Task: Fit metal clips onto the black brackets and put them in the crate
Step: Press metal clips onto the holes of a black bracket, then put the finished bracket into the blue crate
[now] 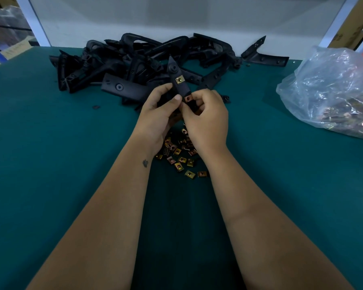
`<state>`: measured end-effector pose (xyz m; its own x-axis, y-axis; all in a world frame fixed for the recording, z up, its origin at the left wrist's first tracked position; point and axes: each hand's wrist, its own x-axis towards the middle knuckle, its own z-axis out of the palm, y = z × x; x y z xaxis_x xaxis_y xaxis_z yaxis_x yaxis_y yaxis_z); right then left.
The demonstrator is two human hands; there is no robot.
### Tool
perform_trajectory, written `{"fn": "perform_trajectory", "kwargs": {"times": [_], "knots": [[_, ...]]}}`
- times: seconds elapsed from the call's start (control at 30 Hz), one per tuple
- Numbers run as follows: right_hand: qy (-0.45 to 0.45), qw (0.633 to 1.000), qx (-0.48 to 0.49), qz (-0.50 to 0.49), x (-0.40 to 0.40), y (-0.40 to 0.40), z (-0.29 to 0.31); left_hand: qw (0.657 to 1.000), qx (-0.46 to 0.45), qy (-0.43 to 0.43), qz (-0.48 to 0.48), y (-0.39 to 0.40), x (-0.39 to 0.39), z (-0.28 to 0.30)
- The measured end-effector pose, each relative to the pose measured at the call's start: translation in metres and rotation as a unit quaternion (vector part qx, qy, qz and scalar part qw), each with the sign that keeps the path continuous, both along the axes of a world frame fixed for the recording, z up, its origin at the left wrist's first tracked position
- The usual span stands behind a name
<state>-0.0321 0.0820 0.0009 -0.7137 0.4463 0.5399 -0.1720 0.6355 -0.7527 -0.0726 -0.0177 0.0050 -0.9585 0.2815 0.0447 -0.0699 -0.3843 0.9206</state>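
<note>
Both hands hold one black plastic bracket (177, 80) above the green table mat (50, 143), its pointed end tilted up and away from the person. The left hand (159, 114) grips the bracket's lower part, fingers curled behind it and thumb pressed on its front face. The right hand (205, 120) pinches a small copper-coloured metal clip (188, 98) at the bracket's lower edge, fingers curled round that end. A second, brass-coloured square metal clip (178, 80) is already seated higher up on the same bracket.

A scatter of loose brass and copper metal clips (181, 158) lies on the mat directly below the hands, between the forearms. A heap of unfitted black plastic brackets (134, 57) lies beyond the hands, against the white back panel (176, 19). One further black bracket (262, 54) lies apart at the heap's right end. A clear plastic bag holding more metal clips (333, 91) rests on the mat at the right edge. No crate is in view.
</note>
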Motion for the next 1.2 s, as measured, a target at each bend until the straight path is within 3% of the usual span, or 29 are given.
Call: {"fn": "perform_trajectory", "kwargs": {"times": [0.2, 0.4, 0.57, 0.77, 1.0, 1.2], "knots": [[0.011, 1.000, 0.021, -0.019, 0.006, 0.000, 0.001, 1.000, 0.007, 0.000, -0.009, 0.000, 0.004, 0.002], [0.017, 0.999, 0.002, -0.046, 0.015, -0.001, -0.001, 0.998, -0.060, 0.036, 0.010, 0.005, 0.008, 0.003], [0.018, 0.994, -0.071, -0.082, 0.029, 0.006, 0.000, 0.989, -0.098, 0.102, 0.046, 0.007, 0.017, 0.009], [0.019, 0.979, -0.180, -0.092, 0.062, 0.029, 0.011, 0.989, -0.069, 0.116, 0.068, 0.022, 0.038, 0.016], [0.072, 0.951, -0.293, -0.066, 0.118, 0.071, 0.036, 0.994, -0.060, 0.093, 0.023, 0.077, 0.093, 0.031], [0.070, 0.948, -0.262, -0.165, 0.225, 0.129, 0.051, 0.987, -0.053, 0.007, -0.149, 0.140, 0.161, 0.049]]}}
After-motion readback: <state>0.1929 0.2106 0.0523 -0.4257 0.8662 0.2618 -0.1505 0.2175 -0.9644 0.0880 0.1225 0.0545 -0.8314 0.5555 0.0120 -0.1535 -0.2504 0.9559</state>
